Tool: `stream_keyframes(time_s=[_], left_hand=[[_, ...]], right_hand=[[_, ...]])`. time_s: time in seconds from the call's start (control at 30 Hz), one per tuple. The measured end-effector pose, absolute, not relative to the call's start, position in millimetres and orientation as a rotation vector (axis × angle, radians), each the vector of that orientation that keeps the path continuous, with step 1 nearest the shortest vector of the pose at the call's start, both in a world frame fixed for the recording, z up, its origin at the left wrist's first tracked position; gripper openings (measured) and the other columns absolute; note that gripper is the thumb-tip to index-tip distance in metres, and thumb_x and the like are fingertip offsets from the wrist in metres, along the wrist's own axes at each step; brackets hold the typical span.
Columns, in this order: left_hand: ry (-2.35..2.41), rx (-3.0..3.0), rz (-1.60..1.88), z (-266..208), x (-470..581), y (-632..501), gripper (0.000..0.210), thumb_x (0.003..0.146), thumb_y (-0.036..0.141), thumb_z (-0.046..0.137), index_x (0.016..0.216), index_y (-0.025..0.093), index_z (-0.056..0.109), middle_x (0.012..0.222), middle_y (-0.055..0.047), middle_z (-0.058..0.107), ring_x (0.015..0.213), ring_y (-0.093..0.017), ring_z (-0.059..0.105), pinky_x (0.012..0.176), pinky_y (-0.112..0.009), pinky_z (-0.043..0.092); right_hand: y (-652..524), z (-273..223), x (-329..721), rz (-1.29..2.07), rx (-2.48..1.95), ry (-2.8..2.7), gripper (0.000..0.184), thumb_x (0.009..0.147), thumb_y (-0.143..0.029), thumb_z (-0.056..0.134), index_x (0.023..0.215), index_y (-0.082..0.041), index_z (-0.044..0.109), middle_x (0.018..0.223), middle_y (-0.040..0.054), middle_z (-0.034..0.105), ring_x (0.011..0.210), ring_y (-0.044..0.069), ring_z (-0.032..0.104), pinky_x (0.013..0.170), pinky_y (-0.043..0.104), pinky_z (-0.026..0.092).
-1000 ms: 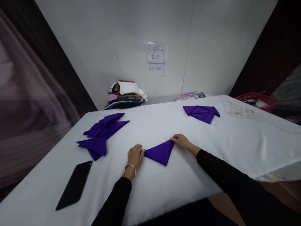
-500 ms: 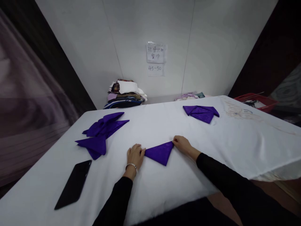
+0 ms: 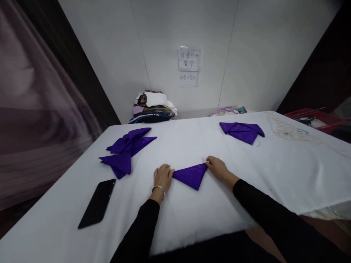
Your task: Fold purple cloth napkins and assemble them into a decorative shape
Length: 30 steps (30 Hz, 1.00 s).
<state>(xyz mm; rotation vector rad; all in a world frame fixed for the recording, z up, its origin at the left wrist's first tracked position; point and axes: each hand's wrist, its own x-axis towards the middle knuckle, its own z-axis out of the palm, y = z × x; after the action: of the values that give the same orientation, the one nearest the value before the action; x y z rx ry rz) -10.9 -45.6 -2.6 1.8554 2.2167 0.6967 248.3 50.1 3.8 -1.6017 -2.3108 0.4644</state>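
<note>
Pinching the right corner of the purple cloth [image 3: 192,176], my right hand [image 3: 218,168] has thumb and finger clamped on it. My left hand [image 3: 163,177] lies low at the other corner, fingertips touching it; whether they pinch or only press, I cannot tell. The cloth lies between my hands as a neat triangle on the white cover [image 3: 177,226], its third point towards me.

If I pull harder on one side, I think the cloth could skid, since the cover looks smooth, or its layers could shear and spoil the straight top edge. The narrow left tip seems likelier to slip, offering so little to hold. My bracelet [image 3: 162,189] might snag if that wrist sweeps across the cloth.

The phone [image 3: 98,204] lies out past my left forearm, where a stray elbow could nudge it; I see no brand on it. Beyond it, the purple heap [image 3: 128,144] looks loosely bent, so a bump might undo it. The purple fold [image 3: 242,132] at right is well apart and, I judge, safer.

On the wall [image 3: 186,25], the upper sheet [image 3: 189,59] bears handwritten Chinese: I make out 折叠, then 餐巾 below, the rest unclear. The lower sheet [image 3: 188,78] reads "45-50". The clothes [image 3: 153,109] and red basket [image 3: 329,122] show no readable label.
</note>
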Motion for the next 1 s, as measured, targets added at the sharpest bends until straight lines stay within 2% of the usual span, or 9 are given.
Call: stream_keyframes(time_s=[0.2,0.63,0.83,0.9,1.0], left_hand=[[2.223,1.859,0.713,-6,-13,-44,0.029,0.086,0.035,0.039,0.068,0.022,0.058,0.110,-0.002,0.058,0.110,-0.018,0.048,0.102,-0.043,0.022],[2.370,1.747,0.753,-6,-12,-44,0.030,0.080,0.042,0.049,0.060,0.021,0.053,0.110,-0.005,0.058,0.109,-0.021,0.048,0.099,-0.041,0.028],[2.447,1.705,0.759,-7,-14,-43,0.028,0.080,0.039,0.050,0.058,0.021,0.053,0.107,-0.004,0.059,0.107,-0.020,0.049,0.097,-0.039,0.030],[2.482,1.672,0.763,-4,-13,-42,0.025,0.082,0.036,0.048,0.064,0.020,0.056,0.108,-0.007,0.059,0.108,-0.021,0.048,0.096,-0.041,0.031],[2.484,1.695,0.772,4,4,-41,0.024,0.085,0.035,0.042,0.087,0.020,0.060,0.121,-0.009,0.054,0.119,-0.023,0.041,0.101,-0.044,0.027]], right_hand=[[50,4,249,0.444,-1.611,-2.336,0.015,0.085,-0.027,0.046,0.080,-0.020,0.058,0.081,0.0014,0.063,0.072,0.014,0.054,0.059,0.024,0.029],[52,1,250,0.425,-1.609,-2.353,0.016,0.086,-0.027,0.044,0.079,-0.020,0.057,0.077,0.0012,0.063,0.068,0.014,0.053,0.056,0.024,0.027],[52,0,251,0.442,-1.614,-2.352,0.015,0.086,-0.028,0.045,0.079,-0.021,0.056,0.077,0.0012,0.063,0.067,0.014,0.052,0.055,0.024,0.027],[52,0,251,0.448,-1.614,-2.348,0.015,0.086,-0.028,0.045,0.078,-0.021,0.056,0.076,0.0008,0.062,0.067,0.014,0.052,0.055,0.024,0.026],[52,0,252,0.452,-1.618,-2.342,0.015,0.085,-0.028,0.045,0.077,-0.021,0.056,0.074,0.0002,0.062,0.067,0.014,0.052,0.054,0.024,0.026]])
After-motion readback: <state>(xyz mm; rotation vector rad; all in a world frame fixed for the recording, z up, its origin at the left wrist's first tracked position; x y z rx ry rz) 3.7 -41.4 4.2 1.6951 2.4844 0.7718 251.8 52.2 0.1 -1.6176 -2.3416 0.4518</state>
